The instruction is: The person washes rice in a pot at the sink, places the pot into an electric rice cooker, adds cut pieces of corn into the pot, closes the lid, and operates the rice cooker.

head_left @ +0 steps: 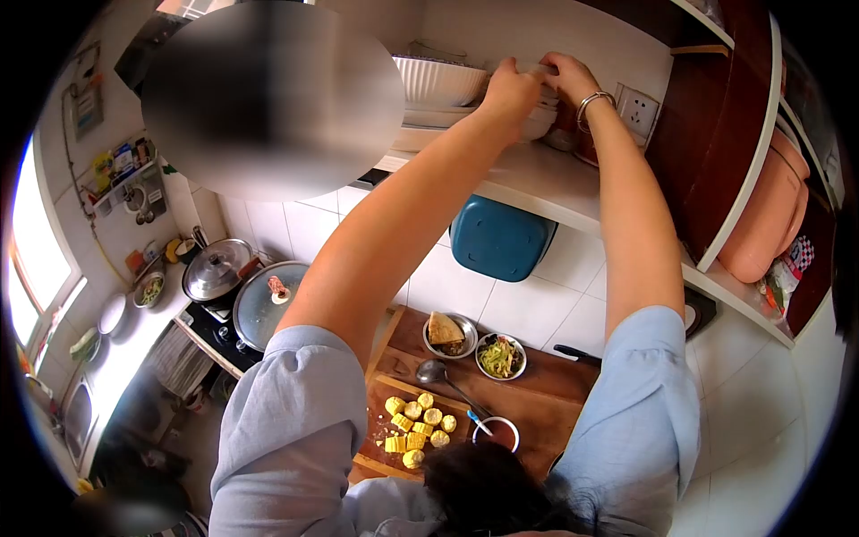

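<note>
Both my arms reach up to the shelf (555, 179) of an open cupboard. My left hand (514, 94) is closed with bent fingers above and in front of a stack of small white bowls (540, 123). Close by on the right, my right hand (570, 79), with a bracelet at the wrist, has its fingers bent and pinched over the same stack. The two hands nearly meet at the fingertips. Something small and pale shows between them, but I cannot make out what it is. Left of the hands stands a large white ribbed bowl (440, 82) on stacked plates (434, 117).
Below lies a wooden counter with corn pieces (414, 428) on a cutting board (380, 403), a ladle (432, 370), a bowl of dark sauce (501, 434) and two food bowls. A blue-green container (503, 238) hangs under the shelf. Lidded pans (268, 300) stand on the stove at left.
</note>
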Motion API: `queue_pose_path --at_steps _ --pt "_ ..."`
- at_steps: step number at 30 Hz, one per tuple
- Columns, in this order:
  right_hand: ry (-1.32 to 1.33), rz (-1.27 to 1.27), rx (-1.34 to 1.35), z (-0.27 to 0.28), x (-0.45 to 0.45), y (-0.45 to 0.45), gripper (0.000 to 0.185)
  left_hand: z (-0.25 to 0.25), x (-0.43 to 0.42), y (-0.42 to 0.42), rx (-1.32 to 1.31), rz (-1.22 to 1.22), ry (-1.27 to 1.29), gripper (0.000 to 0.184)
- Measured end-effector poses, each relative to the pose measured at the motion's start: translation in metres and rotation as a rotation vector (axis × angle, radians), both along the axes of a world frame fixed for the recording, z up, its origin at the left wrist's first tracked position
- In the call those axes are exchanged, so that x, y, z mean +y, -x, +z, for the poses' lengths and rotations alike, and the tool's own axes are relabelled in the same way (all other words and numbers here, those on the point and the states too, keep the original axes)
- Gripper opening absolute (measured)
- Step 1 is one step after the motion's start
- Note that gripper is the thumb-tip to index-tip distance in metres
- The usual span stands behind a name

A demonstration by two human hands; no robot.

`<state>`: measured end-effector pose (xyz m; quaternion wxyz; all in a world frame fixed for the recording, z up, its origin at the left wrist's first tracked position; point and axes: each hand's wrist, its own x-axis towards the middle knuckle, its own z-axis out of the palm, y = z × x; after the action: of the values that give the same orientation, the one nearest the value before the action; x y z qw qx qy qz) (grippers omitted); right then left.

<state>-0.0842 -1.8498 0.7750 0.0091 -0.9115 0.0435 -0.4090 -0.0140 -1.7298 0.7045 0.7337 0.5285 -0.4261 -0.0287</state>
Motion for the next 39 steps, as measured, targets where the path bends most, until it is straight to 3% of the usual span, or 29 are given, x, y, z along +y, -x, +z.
queue_pose_path --at_steps 2,5,7,11,15,18,21,23,27,29,31,34,36,39 --pt "0.064 -0.009 -0.056 0.004 0.000 0.005 0.036 0.000 0.000 0.001 0.015 0.059 0.006 0.069" --pt "0.011 0.086 -0.209 0.011 0.001 0.018 0.035 0.016 0.060 0.070 0.137 0.104 -0.034 0.076" --pt "0.018 0.100 -0.163 0.016 0.002 0.034 0.032 0.024 0.060 0.079 0.184 0.131 0.018 0.082" --pt "0.062 0.199 -0.173 0.016 0.022 0.073 0.021 0.044 0.043 0.079 0.304 -0.030 0.269 0.072" --pt "0.026 0.233 -0.173 0.007 0.029 0.108 0.021 0.050 0.038 0.089 0.353 -0.208 0.317 0.067" --pt "-0.053 0.271 -0.520 -0.012 0.043 0.128 0.025 0.045 0.034 0.098 0.311 -0.332 0.394 0.061" --pt "-0.922 0.603 -0.619 -0.017 0.037 0.132 0.031 0.042 0.078 0.154 0.424 -0.387 0.403 0.046" --pt "-1.178 0.772 -0.481 -0.023 0.048 0.135 0.037 0.028 0.065 0.128 0.332 -0.410 0.358 0.042" --pt "-1.065 0.876 -0.538 -0.048 0.131 0.144 0.039 -0.002 0.163 0.173 0.477 -0.364 0.387 0.044" --pt "-0.971 0.871 -0.463 -0.065 0.173 0.145 0.044 -0.026 0.198 0.165 0.265 -0.304 0.501 0.059" --pt "-0.737 0.897 -0.382 -0.089 0.219 0.142 0.043 -0.053 0.258 0.167 0.236 -0.245 0.556 0.062" --pt "-0.814 1.014 -0.326 -0.132 0.347 0.133 0.043 -0.090 0.359 0.160 0.118 -0.210 0.630 0.073" --pt "-1.020 1.156 -0.224 -0.163 0.418 0.114 0.047 -0.126 0.434 0.160 0.133 -0.168 0.671 0.078" --pt "-1.203 1.414 -0.006 -0.229 0.525 0.086 0.058 -0.187 0.552 0.169 0.203 0.108 0.567 0.083"
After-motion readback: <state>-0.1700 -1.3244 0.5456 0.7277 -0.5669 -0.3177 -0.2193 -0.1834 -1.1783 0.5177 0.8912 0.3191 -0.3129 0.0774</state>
